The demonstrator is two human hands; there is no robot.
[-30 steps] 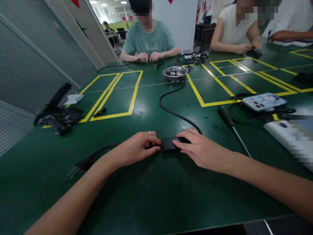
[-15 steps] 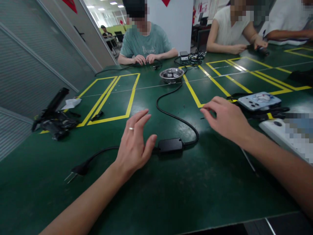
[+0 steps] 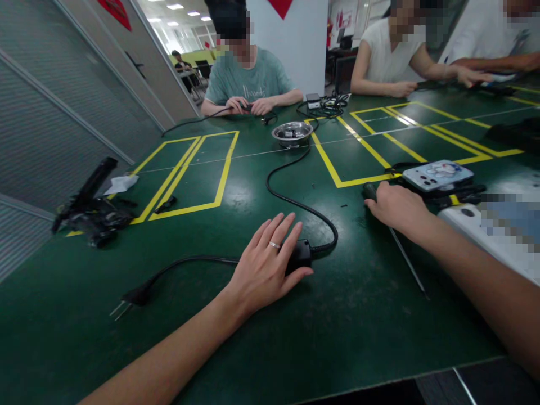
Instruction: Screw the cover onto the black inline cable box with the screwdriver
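Note:
My left hand (image 3: 270, 264), a ring on one finger, lies with its fingers stretched out over a small black box (image 3: 302, 254) set in a black cord (image 3: 291, 198). The hand hides much of the box. From it the cord runs left to a two-pin plug (image 3: 137, 295) and away in a curve towards a metal bowl (image 3: 292, 133). On the right, my right hand (image 3: 396, 203) is closed around the dark handle of a screwdriver (image 3: 408, 260). Its long thin shaft points back towards me, with the tip near the table surface.
A phone (image 3: 439, 174) and a white device (image 3: 476, 230) lie beside my right arm. Black parts in plastic (image 3: 101, 219) sit at the left, near a small black piece (image 3: 166, 205). Yellow tape (image 3: 228, 163) marks the green table. Co-workers sit across, one handling a cable.
My left hand has moved right, onto the black box. My right hand, raised with nothing in it before, has come down and taken hold of the screwdriver handle.

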